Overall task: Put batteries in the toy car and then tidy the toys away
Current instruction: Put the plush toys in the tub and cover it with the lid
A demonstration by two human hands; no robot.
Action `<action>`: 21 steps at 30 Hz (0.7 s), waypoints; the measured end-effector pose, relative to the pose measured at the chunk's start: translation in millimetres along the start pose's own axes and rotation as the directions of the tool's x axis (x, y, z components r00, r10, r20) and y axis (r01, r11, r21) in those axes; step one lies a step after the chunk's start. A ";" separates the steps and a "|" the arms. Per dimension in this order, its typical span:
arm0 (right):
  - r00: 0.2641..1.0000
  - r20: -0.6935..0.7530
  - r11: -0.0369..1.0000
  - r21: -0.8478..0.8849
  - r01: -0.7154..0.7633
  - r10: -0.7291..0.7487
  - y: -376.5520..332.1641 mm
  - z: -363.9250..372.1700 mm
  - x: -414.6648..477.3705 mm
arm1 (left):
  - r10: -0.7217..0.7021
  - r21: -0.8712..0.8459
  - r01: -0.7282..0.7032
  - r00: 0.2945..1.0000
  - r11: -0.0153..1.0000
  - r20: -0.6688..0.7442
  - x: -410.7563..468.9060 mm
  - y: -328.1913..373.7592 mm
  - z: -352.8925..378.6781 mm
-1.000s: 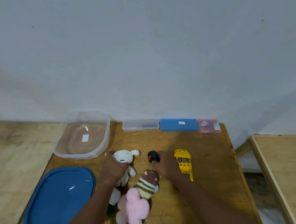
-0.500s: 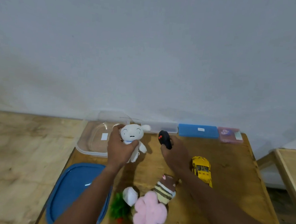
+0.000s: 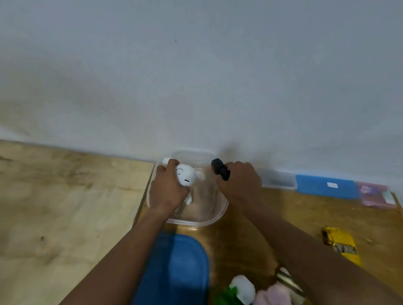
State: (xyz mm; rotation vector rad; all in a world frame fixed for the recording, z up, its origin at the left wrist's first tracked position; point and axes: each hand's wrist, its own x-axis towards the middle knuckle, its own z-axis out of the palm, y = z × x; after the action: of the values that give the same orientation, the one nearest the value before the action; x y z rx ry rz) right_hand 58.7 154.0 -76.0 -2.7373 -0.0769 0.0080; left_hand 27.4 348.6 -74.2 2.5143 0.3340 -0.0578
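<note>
My left hand [image 3: 167,189] grips a white plush rabbit [image 3: 186,177] and holds it inside the clear plastic container [image 3: 212,217] at the table's back left. My right hand [image 3: 240,183] grips a small black remote [image 3: 220,168] over the container's right side. The yellow toy car [image 3: 341,244] lies on the wooden table [image 3: 309,218] to the right. Near the front edge lie a pink plush [image 3: 278,303], a striped plush [image 3: 289,281] partly under my right arm, and a green-and-white toy [image 3: 236,296].
The container's blue lid [image 3: 176,275] lies in front of it. Along the wall stand a clear case [image 3: 279,179], a blue case [image 3: 325,186] and a pink case [image 3: 375,194]. A lighter wooden surface [image 3: 51,202] adjoins on the left.
Both hands rose from the table's middle and moved back-left: the rabbit went from the tabletop into the clear container, and the black remote now hovers over it. My head turned left.
</note>
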 end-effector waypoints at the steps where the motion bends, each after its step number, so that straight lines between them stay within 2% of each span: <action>1: 1.000 -0.011 0.999 -0.050 0.021 -0.021 -4.5 7.0 4.5 | 0.010 0.006 -0.010 1.000 1.000 0.014 5.9 -3.9 1.9; 4: 0.999 -0.029 0.985 -0.168 0.040 -0.045 -12.7 27.0 15.0 | 0.041 0.039 -0.043 0.998 0.998 0.043 22.6 -16.0 11.7; 9: 0.995 -0.092 0.966 -0.258 0.007 -0.031 -17.6 47.3 22.6 | 0.127 0.058 -0.131 0.989 0.990 0.075 36.7 -30.6 26.7; 14: 0.999 -0.030 0.943 -0.332 -0.020 0.011 -18.8 58.4 26.3 | 0.171 0.130 -0.180 0.982 0.975 0.078 42.1 -42.6 33.4; 18: 0.999 0.009 0.944 -0.329 -0.028 0.033 -18.2 58.0 27.5 | 0.184 0.159 -0.190 0.982 0.969 0.052 37.3 -44.2 30.5; 21: 0.999 -0.032 0.960 -0.281 -0.017 0.008 -16.5 54.8 22.0 | 0.217 0.106 -0.219 0.976 0.970 0.034 27.4 -38.6 28.3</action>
State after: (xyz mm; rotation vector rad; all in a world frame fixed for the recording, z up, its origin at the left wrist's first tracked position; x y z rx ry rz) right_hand 78.9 191.8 -119.8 -3.0215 -0.0555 -0.0442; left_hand 45.2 369.2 -122.1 2.6410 0.0448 -0.0164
